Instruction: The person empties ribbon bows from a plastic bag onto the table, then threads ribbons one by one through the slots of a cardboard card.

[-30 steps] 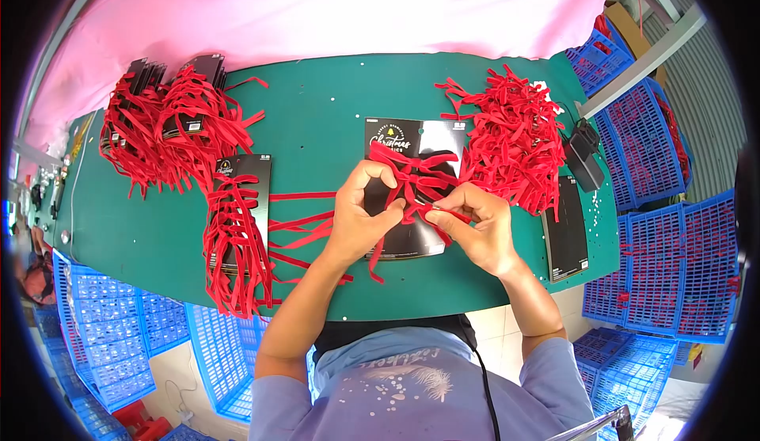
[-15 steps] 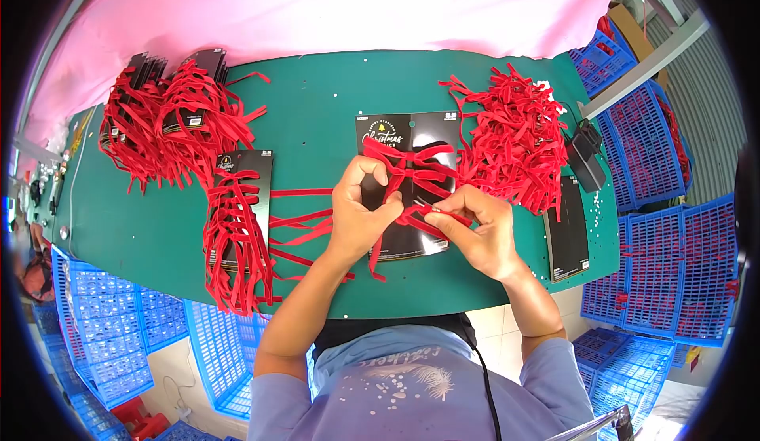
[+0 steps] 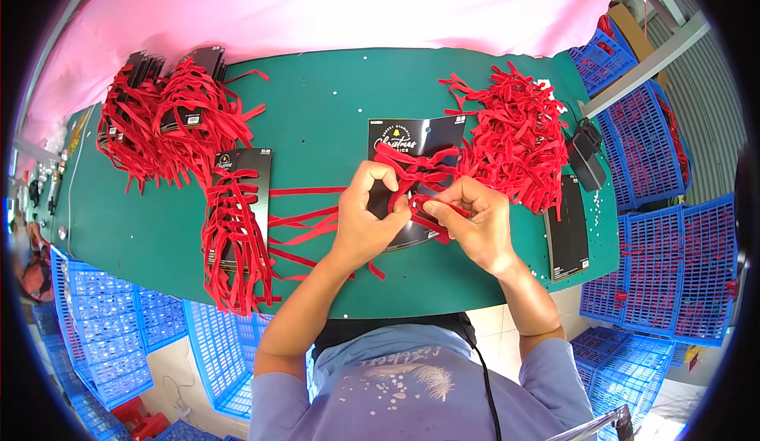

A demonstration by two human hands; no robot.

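A black printed card (image 3: 396, 134) with red ribbon bows (image 3: 419, 164) across it is at the middle of the green table (image 3: 317, 116). My left hand (image 3: 368, 211) is closed at the card's left side, its thumb and fingers pinching a red bow. From the right, my right hand (image 3: 475, 223) pinches the same bow near its knot, and the two hands' fingertips nearly touch. Between the fingers the exact grip is partly hidden. Loose red ribbon tails run leftward from behind my left hand toward another card with bows (image 3: 237, 227).
Stacked carded bows (image 3: 186, 108) lie at the back left, and a heap of red bows (image 3: 514, 136) at the right. Beside it are a stack of black cards (image 3: 568, 243) and a black device (image 3: 586, 160). Blue crates (image 3: 673, 267) stand around the table.
The card has shifted and tilted, its lower part lifting toward my hands. My fingertips have come closer together at the bow.
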